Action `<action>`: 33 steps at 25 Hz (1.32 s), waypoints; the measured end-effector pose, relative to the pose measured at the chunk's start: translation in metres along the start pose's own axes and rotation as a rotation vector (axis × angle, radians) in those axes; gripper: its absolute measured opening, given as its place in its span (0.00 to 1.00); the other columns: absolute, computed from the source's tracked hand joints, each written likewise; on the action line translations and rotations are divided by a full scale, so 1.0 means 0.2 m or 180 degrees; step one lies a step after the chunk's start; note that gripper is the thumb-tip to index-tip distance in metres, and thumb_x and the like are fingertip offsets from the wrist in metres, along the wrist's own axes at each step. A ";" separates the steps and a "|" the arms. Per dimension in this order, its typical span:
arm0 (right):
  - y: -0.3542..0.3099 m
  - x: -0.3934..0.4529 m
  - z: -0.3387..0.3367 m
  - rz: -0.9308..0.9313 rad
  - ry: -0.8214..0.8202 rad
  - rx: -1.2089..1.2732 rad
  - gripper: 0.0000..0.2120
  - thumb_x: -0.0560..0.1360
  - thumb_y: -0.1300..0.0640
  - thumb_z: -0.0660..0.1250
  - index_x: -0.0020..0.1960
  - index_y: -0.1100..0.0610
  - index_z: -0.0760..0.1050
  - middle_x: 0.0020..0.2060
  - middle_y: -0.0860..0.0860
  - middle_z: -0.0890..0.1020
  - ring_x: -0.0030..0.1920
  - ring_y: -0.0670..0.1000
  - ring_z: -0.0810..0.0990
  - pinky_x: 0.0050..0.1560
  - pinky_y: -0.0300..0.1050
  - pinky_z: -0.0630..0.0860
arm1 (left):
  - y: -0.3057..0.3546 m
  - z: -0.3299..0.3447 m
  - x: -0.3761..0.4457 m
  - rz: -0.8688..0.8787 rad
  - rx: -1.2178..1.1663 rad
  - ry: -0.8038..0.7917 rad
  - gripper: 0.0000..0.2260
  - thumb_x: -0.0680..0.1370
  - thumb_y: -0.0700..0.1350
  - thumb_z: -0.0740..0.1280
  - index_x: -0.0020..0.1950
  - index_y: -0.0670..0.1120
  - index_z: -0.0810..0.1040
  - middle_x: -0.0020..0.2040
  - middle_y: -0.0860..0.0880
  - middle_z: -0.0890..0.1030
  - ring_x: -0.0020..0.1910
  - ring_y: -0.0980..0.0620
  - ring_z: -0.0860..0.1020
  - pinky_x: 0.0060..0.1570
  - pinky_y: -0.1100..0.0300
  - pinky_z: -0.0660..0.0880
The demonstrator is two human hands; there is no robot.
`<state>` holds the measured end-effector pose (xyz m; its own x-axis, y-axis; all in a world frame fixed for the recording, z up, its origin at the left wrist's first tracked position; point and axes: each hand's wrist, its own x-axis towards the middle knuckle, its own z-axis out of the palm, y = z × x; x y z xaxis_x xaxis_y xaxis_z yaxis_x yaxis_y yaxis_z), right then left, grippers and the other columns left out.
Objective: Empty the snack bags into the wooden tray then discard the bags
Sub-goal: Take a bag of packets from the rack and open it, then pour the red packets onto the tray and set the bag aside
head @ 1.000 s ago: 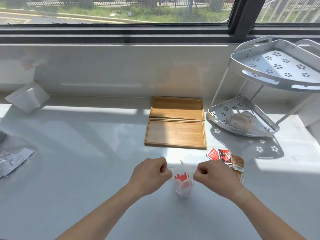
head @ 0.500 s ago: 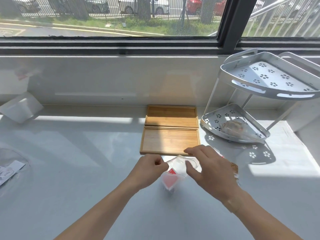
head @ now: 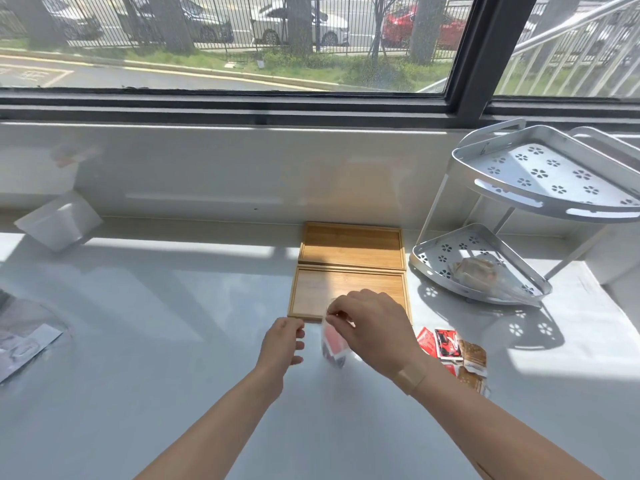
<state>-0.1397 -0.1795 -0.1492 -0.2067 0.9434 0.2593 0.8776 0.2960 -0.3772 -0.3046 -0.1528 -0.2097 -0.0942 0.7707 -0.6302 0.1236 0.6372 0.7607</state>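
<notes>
Two shallow wooden trays lie end to end on the white counter: the near tray (head: 311, 292) and the far tray (head: 351, 245), both bare inside. My right hand (head: 372, 323) pinches the top of a clear snack bag (head: 332, 346) with red packets in it, at the near tray's front edge. The bag hangs blurred below the fingers. My left hand (head: 282, 344) sits just left of the bag with fingers loosely curled and holds nothing. Loose red and brown snack packets (head: 453, 349) lie on the counter to the right.
A white two-tier corner rack (head: 540, 202) stands at the right, with a clear bag of snacks (head: 474, 270) on its lower shelf. A white box (head: 57, 220) leans at the back left. Clear plastic and paper (head: 24, 337) lie at the left edge.
My left hand has let go of the bag and drawn slightly away. My right hand has carried the bag forward to the near tray's front edge. The camera has tilted up.
</notes>
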 end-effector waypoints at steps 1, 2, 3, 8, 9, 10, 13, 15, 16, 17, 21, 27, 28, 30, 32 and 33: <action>0.00 0.01 -0.01 0.0068 -0.0044 0.0131 0.06 0.76 0.51 0.66 0.45 0.50 0.81 0.38 0.45 0.84 0.41 0.52 0.80 0.40 0.49 0.76 | -0.07 0.01 0.04 -0.0347 -0.0029 -0.0142 0.10 0.79 0.47 0.61 0.55 0.43 0.77 0.48 0.46 0.79 0.45 0.48 0.77 0.43 0.54 0.76; 0.01 0.02 -0.03 0.0124 -0.0039 0.0251 0.06 0.76 0.51 0.66 0.46 0.50 0.81 0.39 0.45 0.84 0.42 0.52 0.79 0.41 0.49 0.77 | -0.12 0.03 0.08 -0.0614 -0.0138 -0.0394 0.11 0.80 0.48 0.61 0.56 0.43 0.78 0.50 0.46 0.80 0.46 0.47 0.78 0.44 0.54 0.76; 0.02 0.03 -0.04 0.0162 -0.0004 0.0364 0.06 0.76 0.51 0.67 0.46 0.50 0.82 0.39 0.45 0.84 0.42 0.51 0.79 0.42 0.49 0.77 | -0.16 0.05 0.11 -0.0787 -0.0313 -0.0715 0.12 0.80 0.48 0.60 0.56 0.43 0.78 0.50 0.45 0.81 0.47 0.47 0.78 0.46 0.53 0.76; 0.11 0.06 -0.13 0.0332 0.0110 0.0654 0.03 0.75 0.52 0.69 0.45 0.49 0.81 0.37 0.44 0.82 0.40 0.48 0.78 0.43 0.49 0.77 | -0.21 0.11 0.18 -0.0842 -0.1027 -0.1540 0.10 0.79 0.41 0.61 0.54 0.43 0.82 0.52 0.44 0.84 0.48 0.49 0.79 0.47 0.56 0.73; 0.14 0.07 -0.14 0.0397 0.0145 0.0673 0.02 0.75 0.53 0.69 0.45 0.49 0.81 0.37 0.44 0.82 0.40 0.47 0.79 0.43 0.49 0.77 | -0.21 0.11 0.20 -0.0770 -0.0958 -0.1480 0.10 0.78 0.40 0.63 0.54 0.43 0.82 0.53 0.44 0.84 0.48 0.50 0.79 0.46 0.57 0.73; 0.17 0.08 -0.15 0.0477 0.0166 0.0684 0.02 0.74 0.53 0.69 0.46 0.48 0.81 0.37 0.44 0.82 0.40 0.47 0.79 0.44 0.48 0.77 | -0.21 0.11 0.22 -0.0699 -0.0888 -0.1386 0.10 0.77 0.40 0.64 0.55 0.44 0.83 0.53 0.45 0.85 0.48 0.51 0.79 0.44 0.58 0.72; 0.26 0.09 -0.16 0.0766 0.0131 0.0731 0.02 0.74 0.53 0.70 0.47 0.48 0.80 0.35 0.43 0.82 0.40 0.47 0.79 0.45 0.48 0.76 | -0.16 0.06 0.25 -0.0483 -0.0827 -0.0911 0.08 0.79 0.43 0.66 0.56 0.43 0.81 0.46 0.47 0.84 0.43 0.51 0.79 0.42 0.58 0.72; 0.34 0.10 -0.15 0.0978 0.0075 0.0733 0.01 0.73 0.53 0.71 0.44 0.48 0.80 0.34 0.43 0.82 0.39 0.46 0.79 0.44 0.47 0.77 | -0.08 0.02 0.28 -0.0217 -0.0607 -0.0542 0.06 0.79 0.44 0.67 0.52 0.42 0.80 0.44 0.47 0.83 0.41 0.51 0.80 0.40 0.58 0.74; 0.38 0.11 -0.13 0.1104 0.0024 0.0730 0.01 0.73 0.53 0.71 0.43 0.48 0.79 0.34 0.43 0.82 0.39 0.46 0.80 0.44 0.48 0.77 | -0.04 0.01 0.29 -0.0053 -0.0408 -0.0363 0.06 0.79 0.44 0.68 0.51 0.42 0.81 0.44 0.46 0.83 0.41 0.50 0.80 0.40 0.58 0.76; 0.42 0.11 -0.11 0.1252 -0.0043 0.0737 0.02 0.72 0.53 0.71 0.41 0.48 0.79 0.34 0.43 0.82 0.40 0.47 0.80 0.45 0.48 0.77 | 0.01 -0.01 0.30 0.0119 -0.0204 -0.0201 0.06 0.79 0.43 0.68 0.50 0.42 0.81 0.44 0.46 0.83 0.41 0.49 0.80 0.39 0.58 0.77; 0.59 0.13 0.06 0.1913 -0.0206 0.1115 0.07 0.71 0.53 0.72 0.35 0.47 0.77 0.31 0.43 0.81 0.38 0.47 0.79 0.42 0.44 0.74 | 0.18 -0.02 0.36 0.0671 0.0420 0.0075 0.05 0.80 0.39 0.66 0.46 0.42 0.81 0.41 0.45 0.82 0.39 0.48 0.79 0.39 0.57 0.78; 0.78 0.12 0.32 0.2819 -0.0413 0.1998 0.07 0.72 0.58 0.73 0.36 0.52 0.78 0.31 0.48 0.81 0.32 0.48 0.78 0.39 0.44 0.75 | 0.33 0.05 0.49 0.1007 0.1239 0.0249 0.06 0.80 0.41 0.64 0.46 0.45 0.80 0.42 0.46 0.81 0.39 0.47 0.80 0.33 0.59 0.78; 0.80 0.11 0.36 0.2974 -0.0384 0.2226 0.07 0.72 0.60 0.72 0.36 0.53 0.78 0.30 0.48 0.81 0.30 0.47 0.78 0.37 0.43 0.76 | 0.36 0.06 0.49 0.1099 0.1351 0.0223 0.05 0.80 0.41 0.64 0.46 0.45 0.80 0.42 0.48 0.81 0.37 0.48 0.80 0.33 0.59 0.78; 0.82 0.09 0.40 0.3247 -0.0332 0.2674 0.06 0.74 0.63 0.70 0.39 0.56 0.78 0.32 0.51 0.82 0.27 0.46 0.77 0.28 0.37 0.73 | 0.42 0.10 0.50 0.1259 0.1498 0.0143 0.05 0.80 0.41 0.64 0.48 0.44 0.79 0.41 0.49 0.79 0.34 0.51 0.79 0.33 0.59 0.78; 0.83 0.09 0.44 0.3387 -0.0267 0.2920 0.05 0.75 0.63 0.69 0.41 0.58 0.77 0.34 0.54 0.82 0.29 0.49 0.78 0.28 0.37 0.72 | 0.47 0.13 0.49 0.1412 0.1597 0.0088 0.05 0.79 0.41 0.64 0.48 0.44 0.79 0.40 0.50 0.79 0.32 0.52 0.79 0.34 0.56 0.79; 0.83 0.09 0.45 0.3404 -0.0227 0.3008 0.05 0.75 0.64 0.69 0.41 0.59 0.77 0.33 0.55 0.81 0.29 0.51 0.77 0.28 0.39 0.71 | 0.50 0.14 0.49 0.1486 0.1634 0.0070 0.05 0.79 0.41 0.64 0.48 0.43 0.79 0.40 0.50 0.79 0.32 0.52 0.79 0.35 0.54 0.79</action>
<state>-0.0368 -0.0992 -0.2866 0.3132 0.7695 -0.5565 0.0156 -0.5901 -0.8072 -0.2733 -0.0137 -0.2001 0.0633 0.9668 -0.2475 0.6072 0.1595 0.7784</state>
